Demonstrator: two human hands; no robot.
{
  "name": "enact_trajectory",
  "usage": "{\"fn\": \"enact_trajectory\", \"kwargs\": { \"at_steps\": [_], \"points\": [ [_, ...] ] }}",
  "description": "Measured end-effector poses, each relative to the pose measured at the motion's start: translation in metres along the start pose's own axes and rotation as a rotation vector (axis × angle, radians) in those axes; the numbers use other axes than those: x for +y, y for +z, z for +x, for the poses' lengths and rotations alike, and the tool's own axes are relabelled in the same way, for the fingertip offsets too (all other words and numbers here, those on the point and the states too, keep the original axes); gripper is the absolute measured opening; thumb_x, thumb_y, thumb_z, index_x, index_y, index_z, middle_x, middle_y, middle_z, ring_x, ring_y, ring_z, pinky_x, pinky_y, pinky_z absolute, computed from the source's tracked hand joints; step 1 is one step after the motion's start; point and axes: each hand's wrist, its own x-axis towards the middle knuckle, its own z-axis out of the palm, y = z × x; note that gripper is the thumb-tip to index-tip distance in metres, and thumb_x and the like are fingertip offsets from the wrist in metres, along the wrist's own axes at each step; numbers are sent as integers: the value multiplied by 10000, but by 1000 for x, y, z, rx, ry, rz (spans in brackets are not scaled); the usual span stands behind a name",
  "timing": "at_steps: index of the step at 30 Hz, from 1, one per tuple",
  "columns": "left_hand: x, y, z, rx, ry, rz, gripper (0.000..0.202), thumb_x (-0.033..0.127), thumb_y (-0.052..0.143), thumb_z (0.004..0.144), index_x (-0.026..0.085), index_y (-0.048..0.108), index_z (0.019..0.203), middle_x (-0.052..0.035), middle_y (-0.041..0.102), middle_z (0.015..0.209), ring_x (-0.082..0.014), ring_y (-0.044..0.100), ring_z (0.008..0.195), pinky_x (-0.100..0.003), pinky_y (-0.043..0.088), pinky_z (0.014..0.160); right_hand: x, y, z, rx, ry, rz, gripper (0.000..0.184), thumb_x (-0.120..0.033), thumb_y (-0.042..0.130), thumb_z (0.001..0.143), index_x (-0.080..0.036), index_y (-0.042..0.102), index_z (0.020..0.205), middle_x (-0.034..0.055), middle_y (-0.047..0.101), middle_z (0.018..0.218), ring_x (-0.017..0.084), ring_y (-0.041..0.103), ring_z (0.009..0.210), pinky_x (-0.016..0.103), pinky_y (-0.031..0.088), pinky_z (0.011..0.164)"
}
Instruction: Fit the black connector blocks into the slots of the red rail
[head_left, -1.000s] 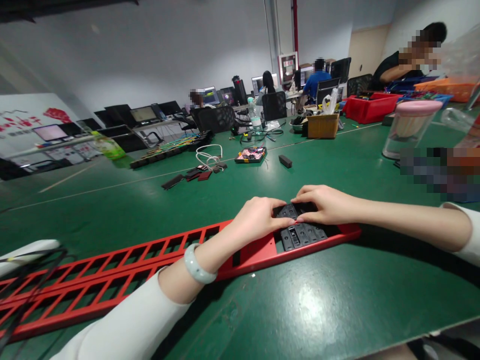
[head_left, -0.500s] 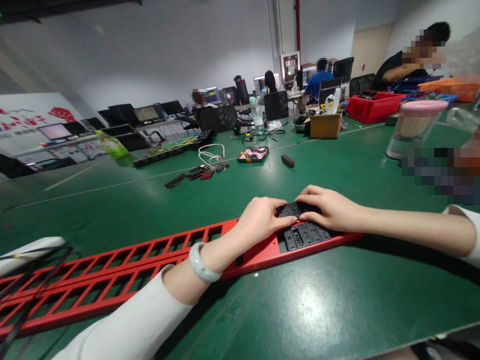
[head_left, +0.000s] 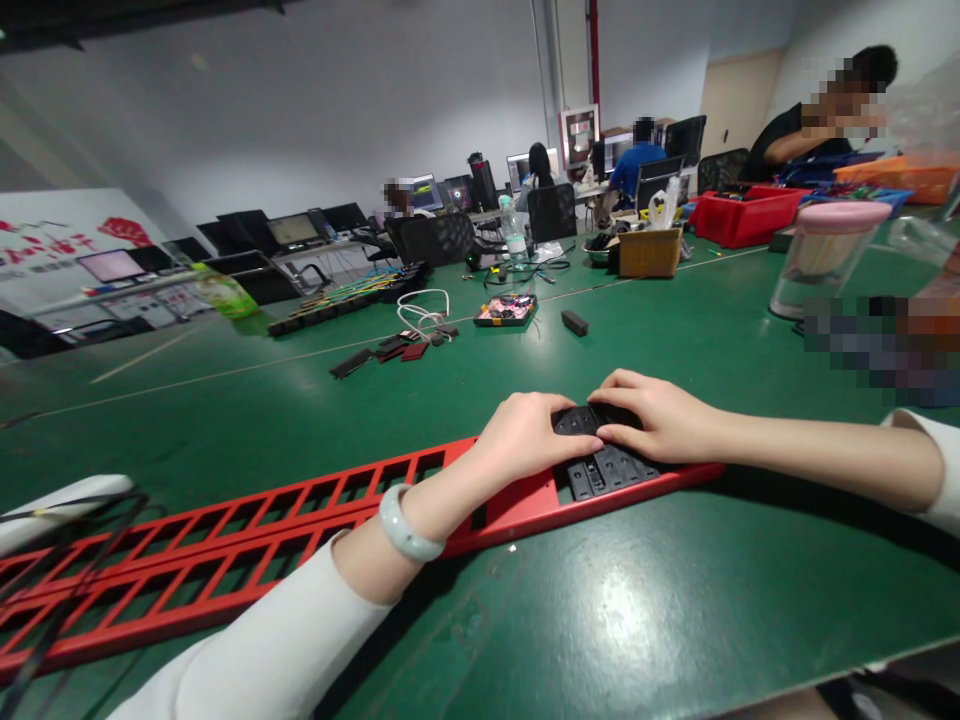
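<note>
A long red frame (head_left: 540,495) with two rows of slots lies across the table. At its right end sit black plastic blocks in both rows. My left hand (head_left: 517,435), a pale bangle on its wrist, grips the left end of the upper black block (head_left: 577,420) between thumb and fingers. Around the same block's right part, my right hand (head_left: 660,422) is closed, hiding its far end. Just below the thumbs, the lower black block (head_left: 615,470) rests in the near row.
Behind the frame lie dark flat pieces (head_left: 352,362), a small black bar (head_left: 575,322) and an open box of parts (head_left: 506,309). A pink-lidded cup (head_left: 825,265) and red bin (head_left: 746,215) stand right. Cables (head_left: 56,600) cross the frame's left end.
Both thumbs have shifted slightly over the upper block, and it appears to sit a little lower against the near row. The frame stays in place.
</note>
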Motion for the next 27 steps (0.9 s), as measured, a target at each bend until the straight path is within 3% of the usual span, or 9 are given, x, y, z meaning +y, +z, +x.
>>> {"fn": "enact_trajectory", "kwargs": {
  "at_steps": [7,16,23,27],
  "points": [
    [-4,4,1,-4,-19,-197,331,428,586,690,187,678,898,29,634,684,-134,544,622,-197,310,503,5,2,0,-3,-4,34,378,-313,538,796,-164,546,1144,100,557,1006,206,564,908,340,453,795],
    [-22,3,9,104,-60,-235,405,492,543,737,169,653,953,8,642,743,-139,561,657,-210,371,546,8,-4,7,34,-6,139,361,-326,555,789,-155,578,1106,91,600,965,182,568,849,305,459,749],
    [-34,3,14,146,-99,-169,438,485,596,686,179,630,999,-22,653,846,-168,575,728,-231,408,612,21,8,27,212,-34,88,423,-336,558,783,-148,539,1162,107,549,1060,203,535,990,348,418,887],
    [-37,6,16,105,-112,-150,467,508,582,695,177,615,1022,-35,654,893,-178,583,752,-239,419,624,23,14,41,114,-5,26,424,-329,557,776,-109,554,1139,117,564,1024,204,540,967,328,429,865]
  ]
}}
